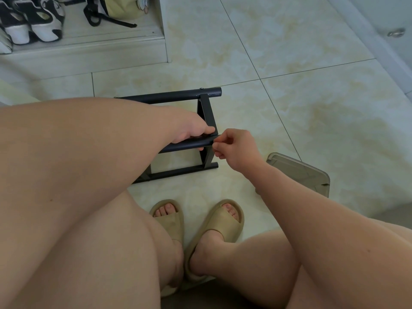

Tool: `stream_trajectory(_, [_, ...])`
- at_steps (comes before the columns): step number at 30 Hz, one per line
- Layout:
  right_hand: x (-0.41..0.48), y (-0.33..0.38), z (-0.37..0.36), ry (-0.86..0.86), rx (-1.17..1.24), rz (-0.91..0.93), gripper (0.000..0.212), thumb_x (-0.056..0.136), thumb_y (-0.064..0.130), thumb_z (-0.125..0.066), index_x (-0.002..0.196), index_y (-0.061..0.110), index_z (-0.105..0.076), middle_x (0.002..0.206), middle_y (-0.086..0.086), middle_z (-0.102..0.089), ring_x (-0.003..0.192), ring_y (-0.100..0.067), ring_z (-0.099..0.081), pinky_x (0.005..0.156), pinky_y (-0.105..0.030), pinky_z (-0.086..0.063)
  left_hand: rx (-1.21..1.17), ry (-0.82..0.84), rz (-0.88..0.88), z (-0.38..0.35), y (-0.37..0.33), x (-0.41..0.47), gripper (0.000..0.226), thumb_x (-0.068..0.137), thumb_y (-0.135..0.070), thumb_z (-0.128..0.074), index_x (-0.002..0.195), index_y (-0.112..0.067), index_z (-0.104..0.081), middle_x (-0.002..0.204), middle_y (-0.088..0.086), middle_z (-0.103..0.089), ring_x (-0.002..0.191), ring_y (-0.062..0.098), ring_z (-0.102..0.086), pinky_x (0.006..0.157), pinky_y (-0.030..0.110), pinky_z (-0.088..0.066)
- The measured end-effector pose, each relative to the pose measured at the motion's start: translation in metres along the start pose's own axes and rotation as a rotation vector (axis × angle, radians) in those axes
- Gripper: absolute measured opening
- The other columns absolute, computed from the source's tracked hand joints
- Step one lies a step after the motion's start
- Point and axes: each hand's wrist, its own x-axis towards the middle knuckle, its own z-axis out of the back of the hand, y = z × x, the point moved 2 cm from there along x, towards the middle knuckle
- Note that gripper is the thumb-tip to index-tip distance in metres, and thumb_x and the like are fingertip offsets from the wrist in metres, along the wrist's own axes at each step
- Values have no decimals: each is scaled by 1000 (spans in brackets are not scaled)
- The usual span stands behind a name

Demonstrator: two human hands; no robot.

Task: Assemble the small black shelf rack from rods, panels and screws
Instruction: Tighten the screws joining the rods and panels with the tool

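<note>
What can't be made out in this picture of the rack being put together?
All in the head view.
Rack: left half hidden behind the left forearm.
Right hand: whatever it pinches at the rod end is too small, covered by fingertips.
Left hand: fingers under the rod mostly hidden.
Grey tray: near corner hidden by the right forearm.
Shoes and bag: cut off by the top edge.

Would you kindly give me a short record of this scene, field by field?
rack: black frame lying on the tiled floor, rods joined to a side panel
left hand: grip round the middle rod
right hand: pinches that rod's end; any screw is hidden
nearby: plastic container, sneakers
feet: tan slippers
</note>
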Motion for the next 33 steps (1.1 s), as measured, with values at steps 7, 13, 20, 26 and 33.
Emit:
stream_trajectory(7, [-5, -5, -5, 6, 419, -156, 16, 94, -5, -64, 82, 4, -59, 73, -8, -70, 60, -13, -66, 65, -25, -61, 12, -21, -7, 1, -1, 0, 33, 103, -42, -50, 96, -12, -62, 86, 3, -69, 74, 15, -66, 68, 28, -49])
stream_trajectory(13, [-6, -7, -2, 32, 350, -106, 14, 94, -5, -64, 83, 4, -61, 72, -7, -68, 59, -13, -61, 62, -22, -57, 6, -25, -5, 0, 1, 1, 34, 102, -44, -50, 100, -11, -62, 85, 4, -70, 73, 14, -67, 69, 28, -51])
stream_trajectory(20, [-2, 2, 6, 88, 108, 7, 15, 93, -7, -63, 84, 4, -64, 71, -8, -66, 57, -13, -57, 60, -20, -54, 10, -23, -10, 0, 3, 2, 46, 102, -46, -48, 120, -6, -63, 110, 11, -73, 105, 23, -70, 98, 38, -52])
stream_trajectory(26, [1, 0, 1, 8, -49, 26, 26, 92, 0, -65, 74, 18, -63, 70, -4, -67, 61, -17, -59, 70, -41, -57, 25, -21, -2, 1, 1, 0, 44, 102, -46, -49, 116, -7, -64, 107, 10, -74, 97, 20, -70, 81, 31, -53])
stream_trajectory(33, [-4, -4, -11, -118, -69, 28, 29, 92, 1, -60, 71, 21, -58, 66, -1, -67, 45, 2, -57, 47, -16, -48, 15, -13, 2, -2, 1, -1, 41, 102, -44, -50, 118, -9, -62, 111, 8, -72, 82, 16, -68, 77, 30, -51])
